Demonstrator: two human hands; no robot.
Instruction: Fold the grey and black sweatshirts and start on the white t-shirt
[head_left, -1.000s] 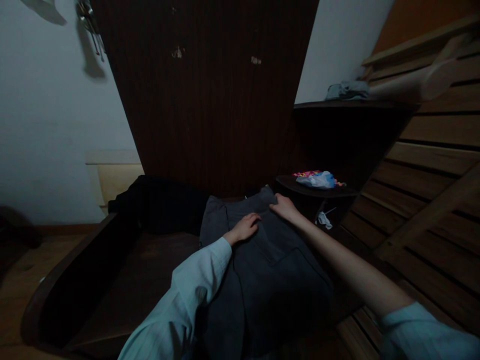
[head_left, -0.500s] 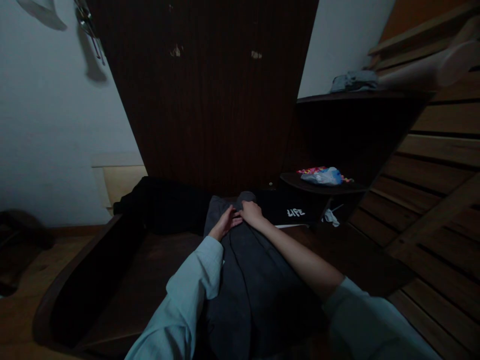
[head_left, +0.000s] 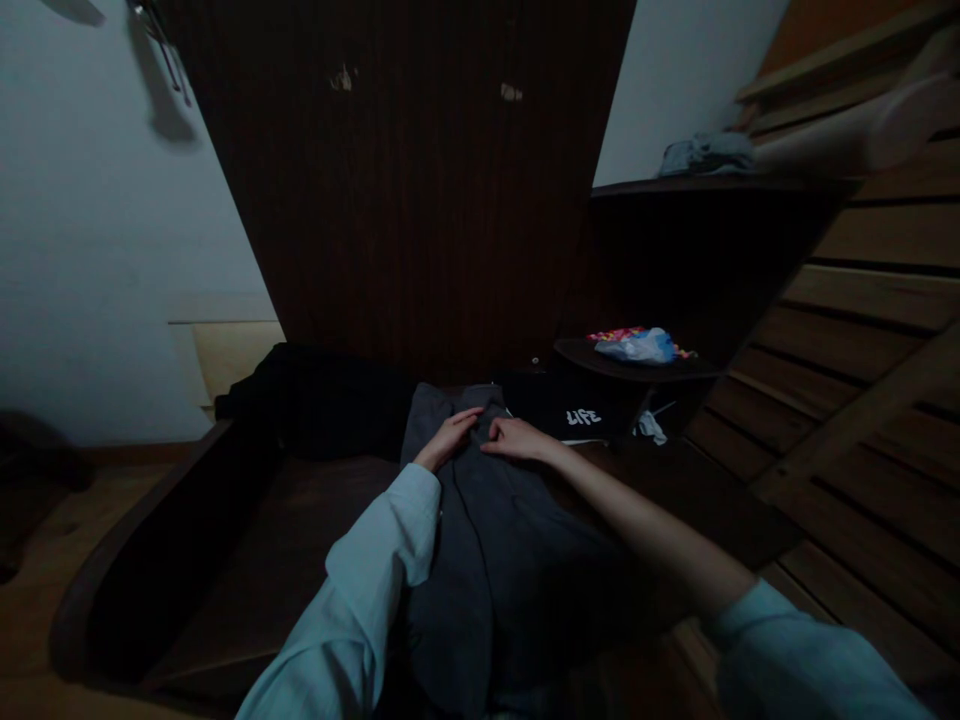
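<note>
Dark grey trousers (head_left: pixel 469 520) lie lengthwise on a dark wooden bench, their waist end away from me. My left hand (head_left: pixel 451 436) rests on the cloth near that end, its fingers stretched out and lying flat. Just to its right, my right hand (head_left: pixel 516 438) has its fingers curled in and closed on the trousers' fabric. The fingertips of the two hands are a small gap apart. Dim light hides the lower part of the trousers in shadow.
Black cloth (head_left: pixel 330 400) is heaped at the bench's back left. Black fabric with white lettering (head_left: pixel 581 417) lies behind the trousers on the right. A small shelf (head_left: pixel 637 372) bears a plastic bag (head_left: pixel 637 346). Wooden slats (head_left: pixel 847 400) stand at the right, and a curved armrest (head_left: pixel 112 570) at the left.
My right hand has come back toward me and right, away from my left hand. A bunched fold at the waist end now lies flatter. The view has shifted slightly.
</note>
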